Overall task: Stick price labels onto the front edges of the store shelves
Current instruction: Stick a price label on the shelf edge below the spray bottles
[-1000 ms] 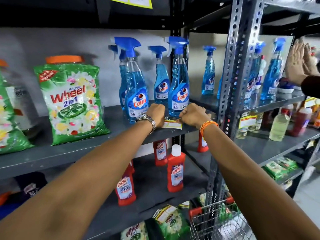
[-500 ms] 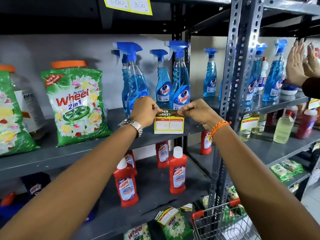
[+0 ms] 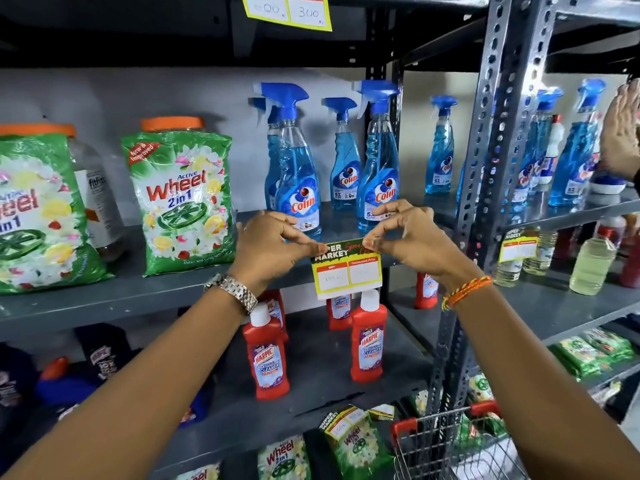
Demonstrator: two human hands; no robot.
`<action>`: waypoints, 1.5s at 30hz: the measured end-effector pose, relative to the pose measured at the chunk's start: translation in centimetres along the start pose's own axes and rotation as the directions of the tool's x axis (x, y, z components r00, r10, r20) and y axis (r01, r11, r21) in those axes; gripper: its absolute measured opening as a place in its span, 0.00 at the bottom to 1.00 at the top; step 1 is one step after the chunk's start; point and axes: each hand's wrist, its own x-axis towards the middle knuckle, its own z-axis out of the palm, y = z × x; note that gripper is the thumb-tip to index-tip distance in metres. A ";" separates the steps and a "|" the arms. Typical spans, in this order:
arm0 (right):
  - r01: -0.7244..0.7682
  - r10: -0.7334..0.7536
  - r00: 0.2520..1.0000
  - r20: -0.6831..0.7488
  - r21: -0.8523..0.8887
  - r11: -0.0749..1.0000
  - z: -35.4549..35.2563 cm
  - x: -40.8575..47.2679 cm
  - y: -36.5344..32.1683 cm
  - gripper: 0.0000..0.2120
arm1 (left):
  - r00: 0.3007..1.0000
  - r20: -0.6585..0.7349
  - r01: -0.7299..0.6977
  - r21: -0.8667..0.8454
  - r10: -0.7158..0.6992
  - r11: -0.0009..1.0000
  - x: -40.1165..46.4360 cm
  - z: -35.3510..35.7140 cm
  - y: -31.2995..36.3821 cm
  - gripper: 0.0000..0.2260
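Note:
A yellow, green and white price label (image 3: 347, 271) hangs against the front edge of the grey middle shelf (image 3: 138, 299), below the blue Colin spray bottles (image 3: 298, 174). My left hand (image 3: 273, 247) pinches the label's top left corner. My right hand (image 3: 412, 240) pinches its top right corner, thumb and forefinger closed on the paper, other fingers arched. Both hands sit at the shelf edge. Another label (image 3: 287, 10) is stuck on the shelf edge above, and one more label (image 3: 517, 247) on the neighbouring rack.
Green Wheel detergent bags (image 3: 180, 199) stand left on the same shelf. Red Harpic bottles (image 3: 369, 337) fill the shelf below. A perforated steel upright (image 3: 491, 150) rises right of my hands. A wire basket with red handles (image 3: 446, 441) sits low right. Another person's hands (image 3: 621, 133) show at the right edge.
The label went from lying flat on the shelf top to hanging down over the shelf's front edge. My fingers moved from fists on it to pinching its top corners.

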 end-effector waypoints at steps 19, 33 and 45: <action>-0.126 0.086 0.930 -0.358 -0.090 0.988 5.5 -0.5 5.7 0.20 | 0.981 -0.169 0.037 0.648 0.097 0.761 -0.7 6.0 -0.7 0.14; -0.190 0.137 0.909 -0.393 -0.099 0.977 5.6 -0.3 5.5 0.03 | 0.979 -0.190 0.078 0.690 0.076 0.720 -0.1 7.5 0.5 0.16; -0.265 0.091 0.882 -0.463 -0.327 0.907 5.9 -1.2 4.3 0.08 | 0.968 -0.240 0.135 0.738 0.070 0.661 -0.1 8.6 0.9 0.15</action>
